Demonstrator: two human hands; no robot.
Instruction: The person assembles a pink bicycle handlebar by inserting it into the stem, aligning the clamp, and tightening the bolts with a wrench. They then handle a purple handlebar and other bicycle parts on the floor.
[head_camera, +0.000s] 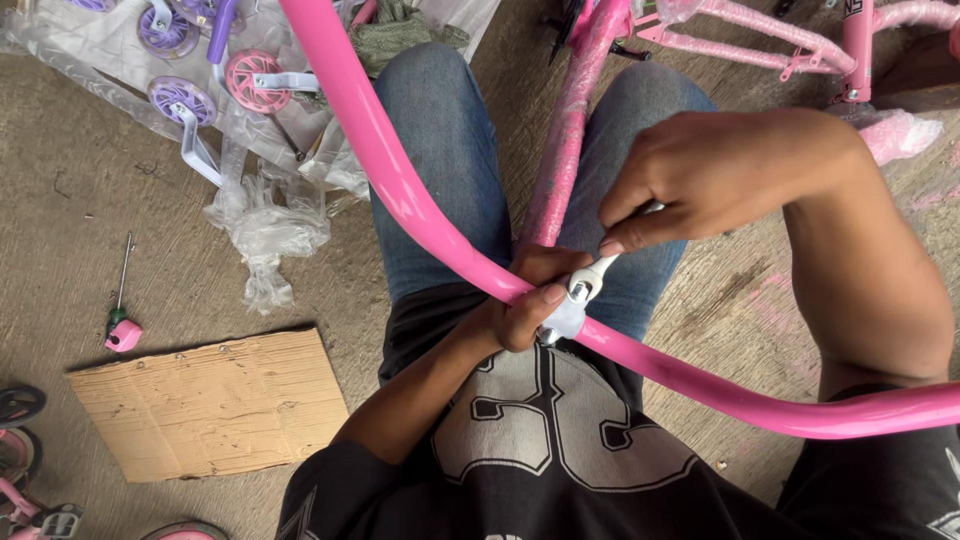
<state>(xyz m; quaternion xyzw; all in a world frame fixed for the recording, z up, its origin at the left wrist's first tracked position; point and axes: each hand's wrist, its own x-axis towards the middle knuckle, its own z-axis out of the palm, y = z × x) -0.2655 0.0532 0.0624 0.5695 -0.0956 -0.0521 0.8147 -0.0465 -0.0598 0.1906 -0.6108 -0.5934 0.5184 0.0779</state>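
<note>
Over my lap, the pink handlebar (420, 215) curves across my knees; my left hand (525, 300) is clenched round it at the silver clamp (565, 322) in its middle; my right hand (715, 175), just above the clamp, grips a silver wrench (597, 275) whose head sits on the clamp bolt; I judge I'm tightening that bolt, so next calls for a steady turn without slipping; left of the handlebar lie cardboard (215, 400) and training wheels (255, 80)
</note>
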